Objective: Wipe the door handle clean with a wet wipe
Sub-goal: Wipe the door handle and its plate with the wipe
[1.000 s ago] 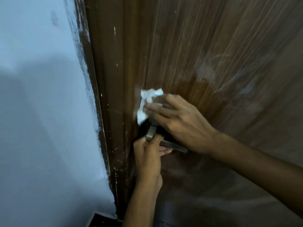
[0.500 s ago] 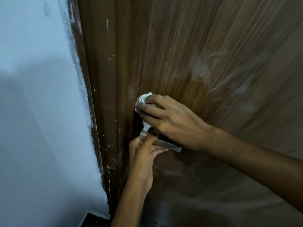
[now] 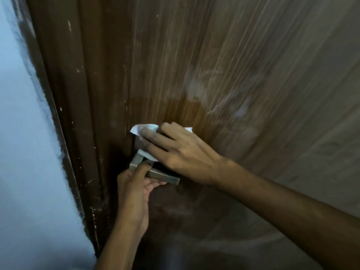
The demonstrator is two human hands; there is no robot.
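A squared metal lever door handle (image 3: 162,175) juts from the brown wooden door (image 3: 233,65) near its left edge. My left hand (image 3: 134,190) comes up from below and grips the handle near its bend, thumb on top. My right hand (image 3: 175,151) lies flat above the handle and presses a white wet wipe (image 3: 144,128) against the door and the handle's base plate. Only the wipe's edges show around my fingers. The base plate is mostly hidden under my right hand.
The dark brown door frame (image 3: 64,94) runs down the left side, with chipped paint marks. A pale blue wall (image 3: 19,152) lies left of the frame. A darker damp patch (image 3: 187,112) and pale smears mark the door above my hand.
My right hand has spread flatter over the wipe and slid slightly right across the plate. The wipe is now opened out, where it was bunched. My left hand keeps its grip.
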